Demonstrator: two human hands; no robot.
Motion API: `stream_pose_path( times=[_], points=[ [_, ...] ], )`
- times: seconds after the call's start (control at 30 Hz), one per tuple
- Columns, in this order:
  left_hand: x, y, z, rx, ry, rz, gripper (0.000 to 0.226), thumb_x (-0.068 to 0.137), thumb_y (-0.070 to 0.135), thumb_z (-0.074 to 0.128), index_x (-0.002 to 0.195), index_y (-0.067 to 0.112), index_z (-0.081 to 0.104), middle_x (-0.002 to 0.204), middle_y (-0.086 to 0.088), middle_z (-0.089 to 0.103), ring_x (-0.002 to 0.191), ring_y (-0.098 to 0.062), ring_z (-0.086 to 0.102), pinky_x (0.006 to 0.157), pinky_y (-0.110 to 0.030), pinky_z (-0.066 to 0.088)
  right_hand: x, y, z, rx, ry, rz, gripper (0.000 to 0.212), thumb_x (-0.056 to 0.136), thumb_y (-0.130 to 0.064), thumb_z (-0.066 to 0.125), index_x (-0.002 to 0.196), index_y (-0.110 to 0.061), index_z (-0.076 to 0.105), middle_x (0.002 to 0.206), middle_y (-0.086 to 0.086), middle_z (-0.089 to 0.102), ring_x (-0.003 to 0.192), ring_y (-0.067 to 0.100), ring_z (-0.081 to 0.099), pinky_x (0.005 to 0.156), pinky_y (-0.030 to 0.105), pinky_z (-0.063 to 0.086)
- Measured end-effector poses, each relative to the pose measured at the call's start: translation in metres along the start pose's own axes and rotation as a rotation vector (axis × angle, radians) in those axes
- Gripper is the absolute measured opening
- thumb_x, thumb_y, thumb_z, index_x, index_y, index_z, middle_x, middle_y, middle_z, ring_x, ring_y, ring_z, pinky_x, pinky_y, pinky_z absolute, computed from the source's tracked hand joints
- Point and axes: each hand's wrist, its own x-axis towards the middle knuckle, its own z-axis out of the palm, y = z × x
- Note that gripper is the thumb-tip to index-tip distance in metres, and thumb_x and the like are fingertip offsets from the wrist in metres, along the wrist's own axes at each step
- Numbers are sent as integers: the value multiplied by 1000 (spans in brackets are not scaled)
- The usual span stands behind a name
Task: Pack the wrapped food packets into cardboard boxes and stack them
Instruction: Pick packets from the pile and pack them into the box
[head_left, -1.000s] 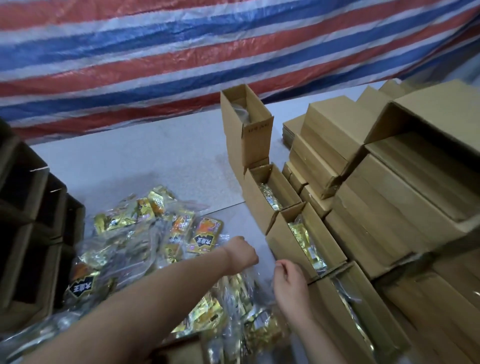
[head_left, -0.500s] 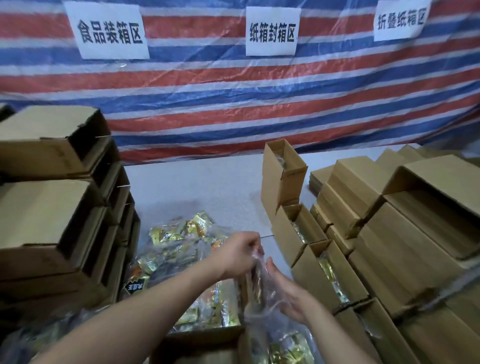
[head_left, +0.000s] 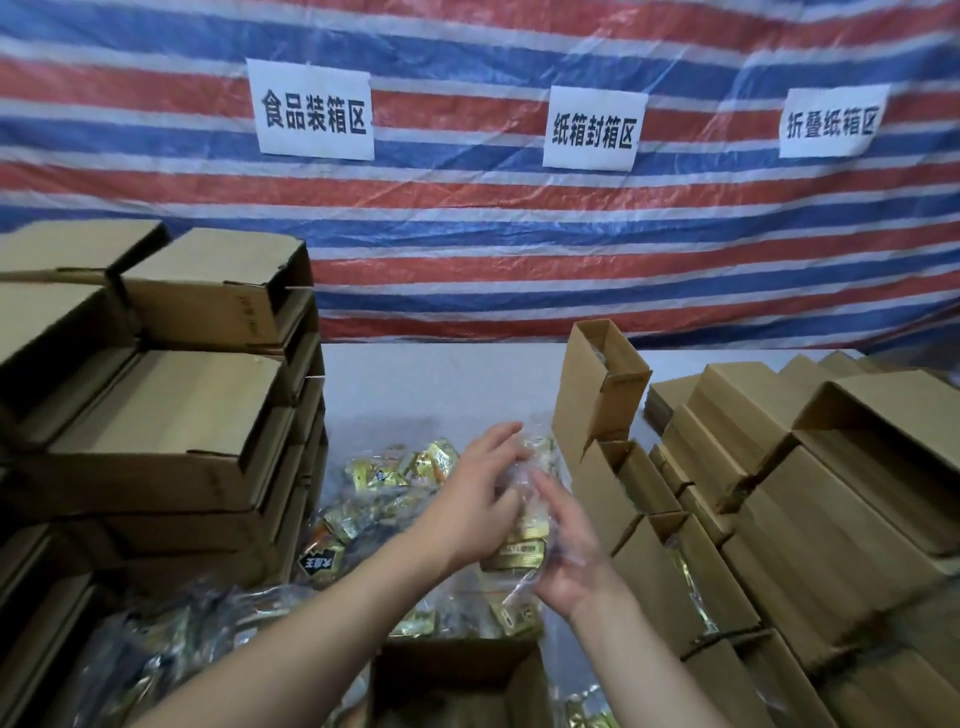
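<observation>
Now both my hands are up over the middle of the table, with a clear plastic packet of gold-wrapped food (head_left: 522, 540) between them. My left hand (head_left: 480, 501) presses on it from the left with fingers spread and only a little bent, and my right hand (head_left: 569, 551) supports it from the right side with the palm open; the film is crinkled and shiny, and I cannot tell if any finger really pinches it.

Room to move is narrow. A stack of brown cardboard boxes (head_left: 171, 415) stands along the left edge of the table, and a bigger stack of flat-sided boxes (head_left: 810, 493) fills the right edge. Between them only a strip of grey table top (head_left: 441, 384) stays bare, toward the far edge under the striped tarpaulin (head_left: 467, 249) with three white paper signs (head_left: 311, 111).

A loose heap of gold foil packets (head_left: 384, 493) lies under my hands. A row of open boxes (head_left: 670, 561) runs just right of my right hand, some with gold packets inside. One open box (head_left: 457, 680) sits at the near edge, below my wrists.
</observation>
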Motion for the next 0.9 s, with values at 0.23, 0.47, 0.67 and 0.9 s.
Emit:
stream_pose_path(
  times=[0.23, 0.47, 0.67, 0.9],
  points=[
    [-45, -17, -38, -304, -169, -213, 54, 93, 14, 53, 137, 45, 50, 153, 23, 34, 142, 7, 25, 117, -28, 23, -10, 10, 0, -292, 236, -106, 36, 90, -10, 62, 126, -4, 59, 95, 17, 72, 72, 29, 71, 56, 36, 55],
    [-114, -62, -17, -120, -1, -411, 38, 100, 33, 54, 136, 21, 53, 129, 8, 59, 119, -6, 55, 104, -26, 44, -35, 15, -5, -824, 256, -340, 48, 81, -23, 72, 120, -45, 56, 101, -15, 73, 91, 6, 70, 76, 23, 54],
    [-168, -111, 16, 14, -61, -500, 41, 103, 38, 47, 139, 21, 52, 144, 3, 51, 133, -9, 43, 108, -17, 29, -50, 33, -10, -1256, 49, -263, 66, 83, -34, 71, 124, -71, 35, 124, -51, 45, 117, -25, 43, 88, 0, 40],
    [-181, -124, 21, -290, -9, -596, 39, 107, 38, 31, 144, 33, 43, 140, 22, 38, 134, -1, 34, 108, -17, 28, -40, 67, -10, -1736, -363, 168, 61, 74, -48, 63, 132, -57, 46, 133, -45, 46, 122, -20, 44, 102, 8, 37]
  ],
)
